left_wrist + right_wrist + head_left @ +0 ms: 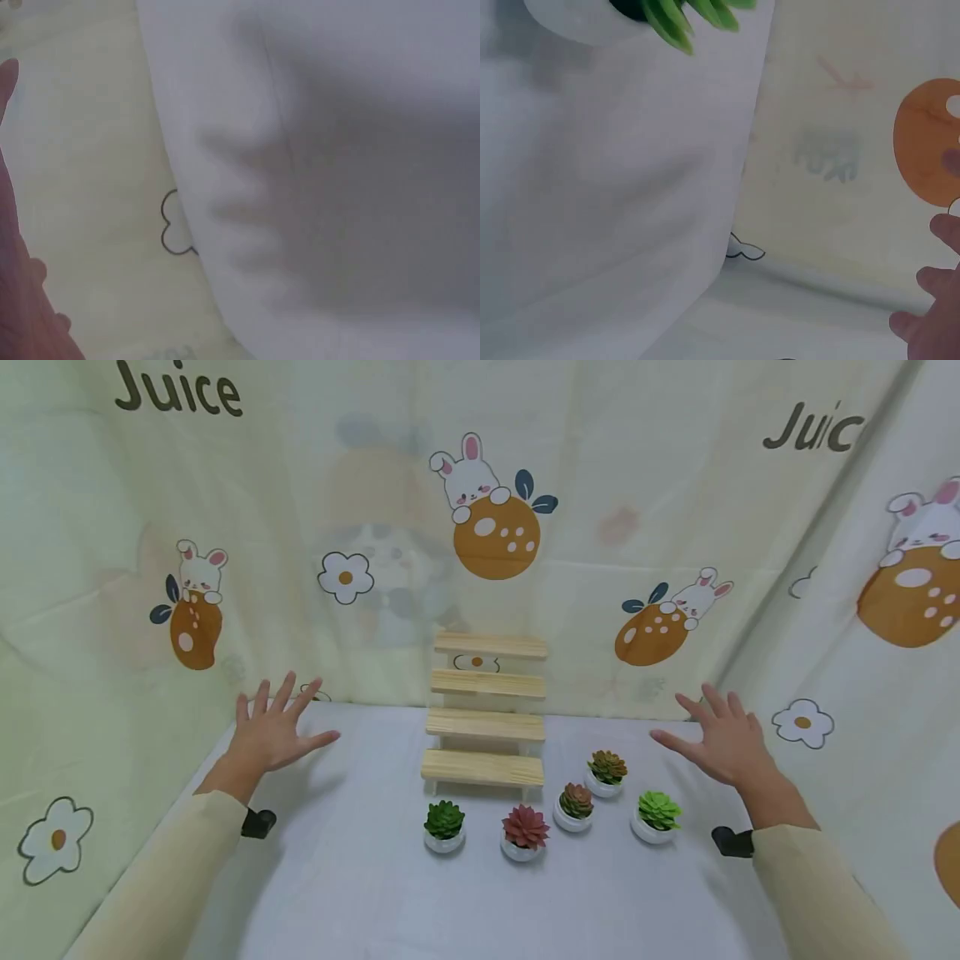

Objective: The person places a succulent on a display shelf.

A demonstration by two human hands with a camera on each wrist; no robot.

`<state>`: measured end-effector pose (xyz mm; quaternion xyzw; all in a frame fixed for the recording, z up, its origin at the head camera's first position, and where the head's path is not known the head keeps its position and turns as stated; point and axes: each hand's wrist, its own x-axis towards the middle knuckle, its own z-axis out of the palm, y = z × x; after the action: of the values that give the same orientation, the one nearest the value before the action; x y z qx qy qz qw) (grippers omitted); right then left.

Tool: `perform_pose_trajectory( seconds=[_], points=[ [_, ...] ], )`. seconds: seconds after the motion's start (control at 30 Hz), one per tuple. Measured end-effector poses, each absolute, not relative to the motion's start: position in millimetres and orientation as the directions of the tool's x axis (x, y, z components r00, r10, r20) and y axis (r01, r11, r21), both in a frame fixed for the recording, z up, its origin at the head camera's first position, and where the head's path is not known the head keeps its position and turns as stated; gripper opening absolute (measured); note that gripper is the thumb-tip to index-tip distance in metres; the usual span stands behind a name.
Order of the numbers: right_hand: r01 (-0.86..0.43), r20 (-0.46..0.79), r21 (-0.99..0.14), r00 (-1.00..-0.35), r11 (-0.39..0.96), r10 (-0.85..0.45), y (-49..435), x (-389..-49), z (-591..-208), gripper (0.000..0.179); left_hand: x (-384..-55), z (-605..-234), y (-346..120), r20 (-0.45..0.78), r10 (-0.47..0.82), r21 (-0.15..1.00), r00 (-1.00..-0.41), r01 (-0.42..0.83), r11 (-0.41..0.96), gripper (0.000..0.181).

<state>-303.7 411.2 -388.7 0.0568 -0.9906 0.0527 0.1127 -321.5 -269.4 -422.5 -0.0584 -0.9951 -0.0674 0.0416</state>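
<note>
My left hand (272,735) is spread above the table's left side, fingers apart and holding nothing. On the right, my right hand (726,739) is likewise splayed and bare. Nearest to it stands a light green potted succulent (657,814), whose leaves also show in the right wrist view. Further left are a brownish-orange succulent (607,770), a reddish-brown succulent (576,803), a dark red succulent (525,831) and a dark green succulent (445,822), all in small white pots. Behind them rises a stepped wooden rack (483,767) with pale slats.
A white cloth covers the table (360,893). Cream curtains (285,485) printed with rabbits, fruit and flowers hang behind it and along both sides. The rack stands close to the back curtain. A black strap (258,823) sits at each wrist.
</note>
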Motion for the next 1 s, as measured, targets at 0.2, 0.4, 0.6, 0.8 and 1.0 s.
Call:
perform_pose_trajectory(
  seconds=[0.2, 0.4, 0.6, 0.8, 1.0],
  points=[
    [-0.152, 0.234, -0.167, -0.966, 0.974, -0.110, 404.9, -290.3, -402.7, 0.093, -317.5, -431.6, -258.6, 0.105, 0.135, 0.160, -0.985, 0.150, 0.976, 0.103],
    [-0.215, 0.240, -0.310, -0.960, 0.926, -0.142, 394.0, -278.5, -412.7, 0.087, -311.5, -440.4, -251.1, 0.111, 0.132, 0.222, -0.985, 0.154, 0.963, 0.100],
    [-0.250, 0.252, -0.412, -0.955, 0.876, -0.154, 383.1, -266.7, -425.3, 0.080, -310.4, -453.3, -238.3, 0.175, 0.146, 0.304, -0.974, 0.194, 0.933, 0.093],
    [-0.197, 0.220, -0.507, -0.971, 0.839, -0.095, 371.3, -250.9, -438.3, 0.079, -312.1, -464.8, -223.3, 0.199, 0.125, 0.547, -0.972, 0.216, 0.809, 0.086],
    [-0.149, 0.189, -0.590, -0.981, 0.794, -0.044, 365.1, -236.8, -453.6, 0.078, -310.0, -471.4, -205.8, 0.088, 0.058, 0.731, -0.994, 0.104, 0.675, 0.080]
  ],
)
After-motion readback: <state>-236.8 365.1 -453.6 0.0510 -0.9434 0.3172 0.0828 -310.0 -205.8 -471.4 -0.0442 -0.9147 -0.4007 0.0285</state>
